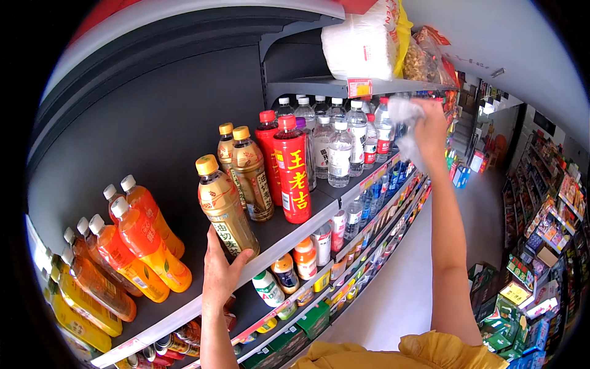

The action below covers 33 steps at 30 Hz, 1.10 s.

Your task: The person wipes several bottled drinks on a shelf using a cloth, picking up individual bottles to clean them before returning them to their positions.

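Note:
My left hand (222, 267) grips the lower part of a gold-capped tea bottle (226, 214), its thumb near the base. The bottle is upright at the front of a dark shelf (304, 230). Two similar gold-capped bottles (251, 180) are right behind it, and red-capped bottles (292, 170) are beside those. Raised at the right, my right hand (432, 127) holds a crumpled white cloth or tissue (408, 115), blurred. It is in front of clear water bottles (340, 157) near the shelf's far end.
Orange drink bottles (152, 249) and yellow ones (78, 318) line the shelf's left part. Lower shelves hold more drinks, including a green-capped bottle (268, 288). Overhead, a white plastic-wrapped pack (357, 46) rests on an upper shelf. Across the aisle floor (378, 281) are stacked boxes (504, 323).

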{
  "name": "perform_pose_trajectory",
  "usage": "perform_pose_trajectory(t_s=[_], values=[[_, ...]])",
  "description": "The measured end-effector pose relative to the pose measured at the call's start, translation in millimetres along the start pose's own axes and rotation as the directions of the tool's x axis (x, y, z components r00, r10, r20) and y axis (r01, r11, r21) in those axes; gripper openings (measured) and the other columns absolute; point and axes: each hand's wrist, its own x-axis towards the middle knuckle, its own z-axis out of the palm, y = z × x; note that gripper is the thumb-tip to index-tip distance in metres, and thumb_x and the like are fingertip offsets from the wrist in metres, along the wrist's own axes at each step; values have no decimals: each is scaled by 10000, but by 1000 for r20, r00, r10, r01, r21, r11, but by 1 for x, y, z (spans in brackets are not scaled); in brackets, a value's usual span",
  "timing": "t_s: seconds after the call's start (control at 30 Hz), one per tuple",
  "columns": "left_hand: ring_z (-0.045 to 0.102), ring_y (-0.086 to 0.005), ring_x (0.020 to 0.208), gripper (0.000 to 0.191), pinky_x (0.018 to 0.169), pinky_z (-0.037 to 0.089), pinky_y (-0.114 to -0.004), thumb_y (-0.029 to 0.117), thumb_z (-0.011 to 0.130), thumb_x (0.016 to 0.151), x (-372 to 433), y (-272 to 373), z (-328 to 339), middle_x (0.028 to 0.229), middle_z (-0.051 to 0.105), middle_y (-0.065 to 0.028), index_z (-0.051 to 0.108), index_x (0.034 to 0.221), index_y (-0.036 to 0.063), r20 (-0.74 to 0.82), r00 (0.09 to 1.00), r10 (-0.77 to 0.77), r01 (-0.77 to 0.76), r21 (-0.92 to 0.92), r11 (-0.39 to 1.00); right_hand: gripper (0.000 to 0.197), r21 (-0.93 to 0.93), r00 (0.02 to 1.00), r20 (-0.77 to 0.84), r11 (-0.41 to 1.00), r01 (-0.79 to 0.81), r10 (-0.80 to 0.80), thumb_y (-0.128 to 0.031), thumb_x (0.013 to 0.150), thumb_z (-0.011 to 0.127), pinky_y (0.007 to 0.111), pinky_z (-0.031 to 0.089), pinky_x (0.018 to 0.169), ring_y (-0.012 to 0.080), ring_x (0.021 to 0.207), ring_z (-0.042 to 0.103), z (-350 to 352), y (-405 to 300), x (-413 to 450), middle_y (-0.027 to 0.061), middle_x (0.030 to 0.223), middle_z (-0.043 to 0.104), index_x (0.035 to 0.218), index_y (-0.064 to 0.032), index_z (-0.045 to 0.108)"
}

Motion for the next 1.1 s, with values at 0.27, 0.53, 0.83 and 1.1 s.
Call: perform_pose_trajectory(t_s=[0.27, 0.53, 0.83, 1.1], values=[[581, -324, 1030, 709, 877, 452, -376, 87, 704, 746, 1, 3, -1, 1112, 576, -215, 291, 1313, -23, -3, 1000, 30, -30, -5, 1000, 664, 261, 956, -126, 921, 289, -264, 149, 631, 540, 384, 340, 1011, 369, 1147, 414, 72, -56, -4, 198, 1342, 394, 1277, 29, 446], [582, -305, 1040, 694, 884, 451, -371, 96, 706, 751, 0, 7, -1, 1117, 580, -208, 302, 1304, -18, 9, 999, -39, 39, 12, 999, 339, 447, 986, -2, 882, 148, -165, 127, 656, 511, 326, 447, 869, 279, 953, 571, 42, -22, -6, 114, 919, 615, 885, -61, 675], [575, -303, 1054, 690, 880, 448, -372, 92, 706, 748, 2, 9, -4, 1127, 574, -198, 307, 1302, -8, 16, 1000, -16, 16, -38, 999, 522, 345, 995, -19, 934, 96, -95, 111, 663, 433, 341, 296, 1059, 341, 1263, 387, 95, -4, 17, 216, 1350, 407, 1172, 35, 527], [520, -343, 1131, 767, 945, 409, -378, 190, 738, 730, 4, 1, -3, 1172, 540, -241, 292, 1317, -19, 29, 1000, -7, 8, -47, 999, 440, 672, 912, 305, 741, -3, -273, 108, 547, 341, 275, 388, 926, 216, 973, 569, -23, -27, -9, 120, 949, 603, 875, 28, 624]])
